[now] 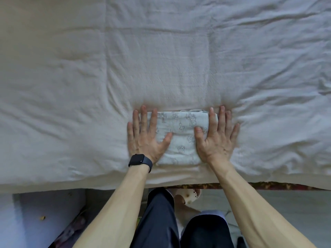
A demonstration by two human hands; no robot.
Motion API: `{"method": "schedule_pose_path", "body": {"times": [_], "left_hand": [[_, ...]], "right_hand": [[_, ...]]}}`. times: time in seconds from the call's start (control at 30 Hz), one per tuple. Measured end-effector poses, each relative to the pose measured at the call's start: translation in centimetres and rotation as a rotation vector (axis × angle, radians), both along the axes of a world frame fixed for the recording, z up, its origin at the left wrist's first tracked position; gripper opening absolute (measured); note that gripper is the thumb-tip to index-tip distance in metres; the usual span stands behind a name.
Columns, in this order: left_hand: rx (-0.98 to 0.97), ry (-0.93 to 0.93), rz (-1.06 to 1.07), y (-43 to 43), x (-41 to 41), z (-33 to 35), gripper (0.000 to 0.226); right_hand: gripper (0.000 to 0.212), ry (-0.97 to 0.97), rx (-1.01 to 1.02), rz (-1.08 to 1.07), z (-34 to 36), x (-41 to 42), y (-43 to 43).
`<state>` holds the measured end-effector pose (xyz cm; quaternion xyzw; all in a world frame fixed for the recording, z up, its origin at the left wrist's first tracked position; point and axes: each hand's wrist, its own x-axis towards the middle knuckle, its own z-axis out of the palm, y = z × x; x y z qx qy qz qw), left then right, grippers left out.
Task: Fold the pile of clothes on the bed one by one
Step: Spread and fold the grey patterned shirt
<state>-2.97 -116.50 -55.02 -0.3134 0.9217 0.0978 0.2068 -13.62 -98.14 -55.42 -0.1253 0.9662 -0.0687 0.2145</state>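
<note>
A small pale-blue cloth with grey line drawings (181, 138) lies folded into a neat rectangle near the front edge of the bed (161, 59). My left hand (146, 135), with a dark watch on its wrist, presses flat on the cloth's left side with its fingers spread. On the cloth's right side my right hand (217, 135) presses flat in the same way. Both sets of fingers are straight and point away from me. No pile of other clothes is in view.
A rumpled off-white quilt covers the whole bed. Its front edge (107, 183) hangs over a patterned bed base (268, 186). Below are my dark trousers (161, 221), a light slipper (188, 195) and the floor.
</note>
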Motion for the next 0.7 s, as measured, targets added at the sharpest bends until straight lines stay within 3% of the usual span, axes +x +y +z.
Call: {"method": "schedule_pose_path", "body": {"times": [0.17,0.23,0.43,0.57,0.7], "left_hand": [[-0.030,0.132,0.300,1.5,0.9,3.5,0.061],[-0.011,0.189,0.423,1.3,1.5,5.5,0.051],[0.420,0.303,0.862,0.0,2.0,8.9,0.034],[0.504,0.399,1.012,-0.5,0.8,8.6,0.016],[0.507,0.380,1.052,-0.8,0.0,8.0,0.023]], "right_hand": [[0.085,-0.115,0.005,-0.118,3.4,0.5,0.6],[0.078,-0.207,-0.051,-0.169,5.5,0.4,1.3],[0.065,-0.478,-0.404,-0.260,8.2,-0.8,2.4],[0.057,-0.594,-0.428,-0.362,8.0,-1.9,1.9],[0.055,-0.621,-0.423,-0.389,6.7,-2.9,1.9]]}}
